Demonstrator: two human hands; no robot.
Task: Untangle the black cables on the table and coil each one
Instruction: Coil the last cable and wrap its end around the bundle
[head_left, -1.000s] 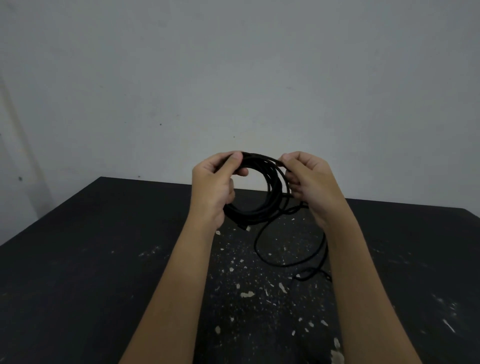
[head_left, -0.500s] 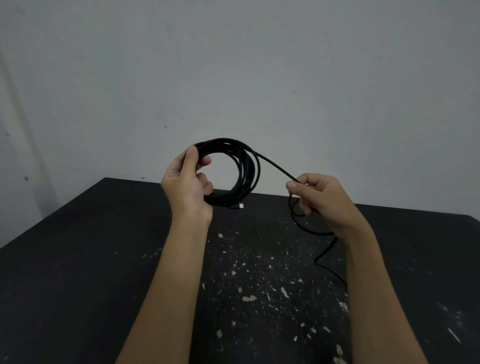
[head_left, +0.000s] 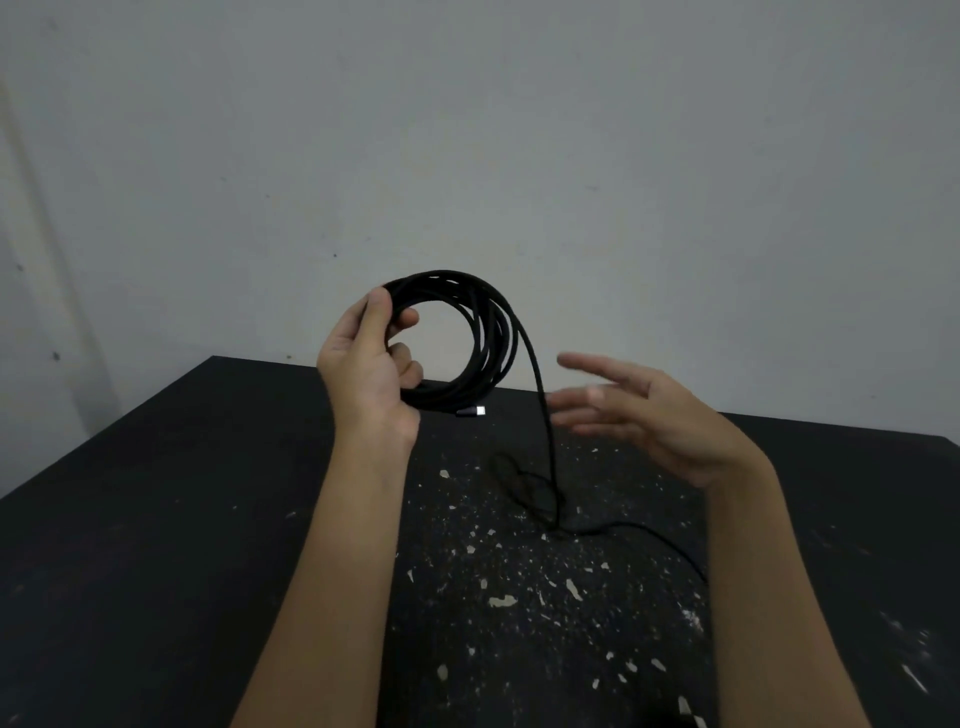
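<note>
Black cable coil (head_left: 488, 332) raised above the speckled dark table (head_left: 156, 519), left hand (head_left: 369, 364) gripping its rim between thumb and curled fingers, silver plug (head_left: 478, 411) at the bottom, loose tail (head_left: 543, 441) dropping to the tabletop, right hand (head_left: 649, 415) just beside it, blurred, fingers spread wide.

One black cable (head_left: 488, 332): multi-turn coil upright above counter (head_left: 156, 571); silver-tipped plug (head_left: 475, 411) at its 6 o'clock; tail (head_left: 540, 405) drops from 3 o'clock into small tangle (head_left: 535, 493).
</note>
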